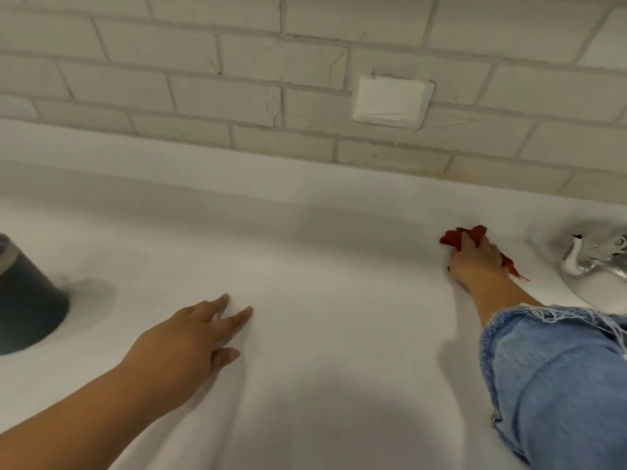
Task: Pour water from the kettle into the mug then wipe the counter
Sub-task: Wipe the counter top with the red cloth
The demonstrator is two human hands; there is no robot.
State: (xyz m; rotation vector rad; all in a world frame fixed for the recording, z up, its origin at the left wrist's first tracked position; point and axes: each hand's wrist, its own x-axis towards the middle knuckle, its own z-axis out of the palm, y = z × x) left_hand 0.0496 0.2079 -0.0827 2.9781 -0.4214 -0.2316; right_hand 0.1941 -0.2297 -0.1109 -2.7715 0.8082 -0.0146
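From the head camera, the right hand (pixel 475 262) is clenched around a crumpled red cloth (pixel 465 236) and holds it down on the white counter (pixel 339 351). Folds of the cloth stick out beyond the fingers on the far side, and a frayed corner trails out on the hand's right. A frayed denim sleeve (pixel 556 385) covers the forearm behind the grip.

Just to the right of the grip, the counter dips into a sink basin (pixel 607 295) with a chrome tap (pixel 590 257) above it, near the cloth but apart from it. Beyond the grip stands a white brick wall (pixel 203 96), with a white plate (pixel 392 101) fixed up and to the left.

Well to the left of the grip and nearer the camera, the left hand (pixel 190 337) lies released, fingers straight and spread low over the counter, grasping nothing. Whether the fingertips touch the surface is unclear. Farther left, a dark round container (pixel 29 300) with a pale band stands on the counter, cut off by the frame edge and too cropped to identify.
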